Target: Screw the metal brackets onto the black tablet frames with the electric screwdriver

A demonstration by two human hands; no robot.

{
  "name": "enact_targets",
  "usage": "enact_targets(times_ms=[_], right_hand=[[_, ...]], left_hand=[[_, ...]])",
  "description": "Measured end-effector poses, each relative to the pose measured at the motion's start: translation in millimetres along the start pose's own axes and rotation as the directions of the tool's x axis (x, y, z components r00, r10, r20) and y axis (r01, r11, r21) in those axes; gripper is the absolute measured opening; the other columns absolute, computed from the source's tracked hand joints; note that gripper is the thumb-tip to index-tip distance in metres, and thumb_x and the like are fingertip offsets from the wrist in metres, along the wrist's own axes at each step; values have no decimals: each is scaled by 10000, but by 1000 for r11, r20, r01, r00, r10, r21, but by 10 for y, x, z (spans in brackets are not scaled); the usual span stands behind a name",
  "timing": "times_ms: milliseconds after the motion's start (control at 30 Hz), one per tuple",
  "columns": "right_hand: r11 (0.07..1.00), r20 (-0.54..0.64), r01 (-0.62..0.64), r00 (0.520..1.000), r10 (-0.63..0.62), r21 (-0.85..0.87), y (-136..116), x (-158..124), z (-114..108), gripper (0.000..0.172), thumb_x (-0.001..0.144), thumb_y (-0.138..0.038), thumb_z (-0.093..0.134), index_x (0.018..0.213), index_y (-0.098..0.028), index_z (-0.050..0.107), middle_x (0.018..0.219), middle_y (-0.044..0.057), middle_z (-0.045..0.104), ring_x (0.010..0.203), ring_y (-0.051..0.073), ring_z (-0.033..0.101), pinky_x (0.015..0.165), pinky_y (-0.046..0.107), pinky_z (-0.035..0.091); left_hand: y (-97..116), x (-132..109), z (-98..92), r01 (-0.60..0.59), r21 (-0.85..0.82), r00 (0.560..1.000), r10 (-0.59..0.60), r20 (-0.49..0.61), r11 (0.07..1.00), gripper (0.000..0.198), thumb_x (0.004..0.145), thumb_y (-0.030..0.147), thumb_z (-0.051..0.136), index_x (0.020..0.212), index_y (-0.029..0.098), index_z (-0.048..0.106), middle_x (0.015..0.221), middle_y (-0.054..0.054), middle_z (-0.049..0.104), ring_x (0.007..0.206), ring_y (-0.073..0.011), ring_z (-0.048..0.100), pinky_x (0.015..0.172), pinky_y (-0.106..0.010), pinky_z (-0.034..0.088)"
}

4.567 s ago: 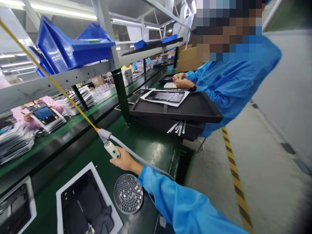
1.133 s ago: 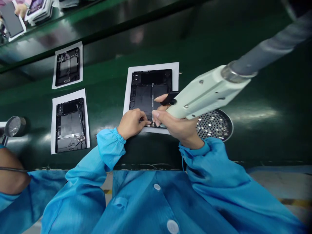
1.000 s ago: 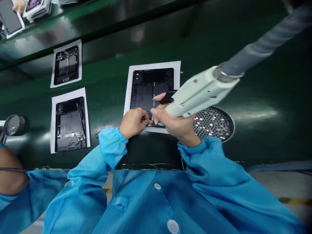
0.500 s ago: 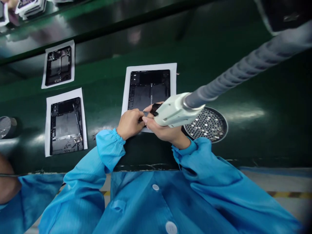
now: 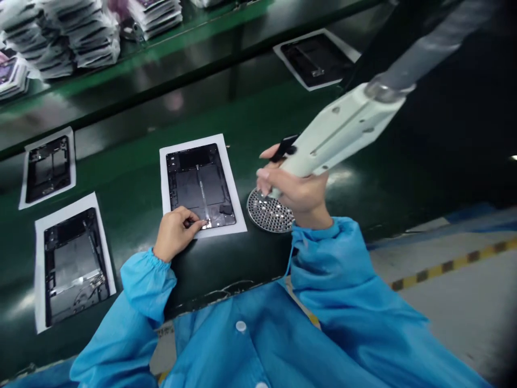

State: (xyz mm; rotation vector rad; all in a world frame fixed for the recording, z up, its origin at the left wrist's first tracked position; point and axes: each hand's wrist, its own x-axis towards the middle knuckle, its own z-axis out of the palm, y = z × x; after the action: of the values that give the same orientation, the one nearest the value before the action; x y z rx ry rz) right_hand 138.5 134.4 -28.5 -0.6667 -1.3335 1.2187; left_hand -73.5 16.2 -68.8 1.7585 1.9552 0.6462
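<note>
Black tablet casing (image 5: 201, 186) lies face up on a white sheet (image 5: 163, 172), near the middle of the green surface (image 5: 133, 167) and closer to its near edge than its far edge. Its long sides run away from the person, and a thin shiny strip runs lengthwise down its middle.

At far left, stacks of bagged flat items (image 5: 76, 37) sit on a shelf beyond the surface. Below them, two more open casings lie on their own white sheets, a smaller-looking one (image 5: 48, 168) near the left edge and a larger-looking one (image 5: 71, 264) nearer the person, with metal parts visible inside.

The left hand (image 5: 175, 233), coming out of a blue sleeve (image 5: 147, 280), rests on the lower right part of the middle casing. Its fingers (image 5: 191, 218) curve down onto the casing beside a small bright spot; whether they pinch anything is too small to tell.

Just right of the sheet lies a round perforated metal disc (image 5: 269, 211), set into the surface. Above it, the right hand (image 5: 299, 186) is clenched around a pale green handheld tool (image 5: 343, 129), its fingers (image 5: 264, 180) wrapped under the body. A small black piece (image 5: 285, 148) sits at the tool's front end, and a grey hose (image 5: 432, 54) leads from the tool's rear towards the upper right.

Farther along the surface, another casing (image 5: 317, 59) lies on a white sheet. At right, a yellow and black stripe (image 5: 448, 264) crosses the floor.
</note>
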Motion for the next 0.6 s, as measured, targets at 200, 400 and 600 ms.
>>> enact_targets(times_ms=[200, 400, 600], right_hand=[[988, -96, 79, 991, -92, -135, 257, 207, -256, 195, 685, -236, 746, 835, -208, 627, 455, -84, 534, 351, 96, 493, 400, 260, 460], [981, -90, 45, 994, -63, -191, 362, 225, -273, 170, 693, -134, 674, 844, -196, 627, 471, -79, 537, 383, 101, 503, 422, 262, 466], [982, -83, 44, 995, -60, -183, 383, 233, -274, 173, 684, -81, 648, 816, -190, 618, 469, -76, 518, 374, 104, 498, 388, 252, 433]], left_hand=[[-8, -1, -23, 6, -8, 1000, -6, -10, 1000, 148, 772, 323, 722, 704, 193, 702, 673, 13, 624, 568, -98, 520, 546, -232, 394], [-22, -16, -30, 9, -8, 1000, -9, -27, 1000, 179, 777, 369, 717, 719, 199, 711, 685, 13, 629, 580, -104, 531, 554, -241, 399], [-36, -18, -28, 1, -3, 1000, -1, -27, 1000, 174, 781, 370, 714, 731, 204, 714, 707, 11, 642, 602, -107, 548, 576, -244, 417]])
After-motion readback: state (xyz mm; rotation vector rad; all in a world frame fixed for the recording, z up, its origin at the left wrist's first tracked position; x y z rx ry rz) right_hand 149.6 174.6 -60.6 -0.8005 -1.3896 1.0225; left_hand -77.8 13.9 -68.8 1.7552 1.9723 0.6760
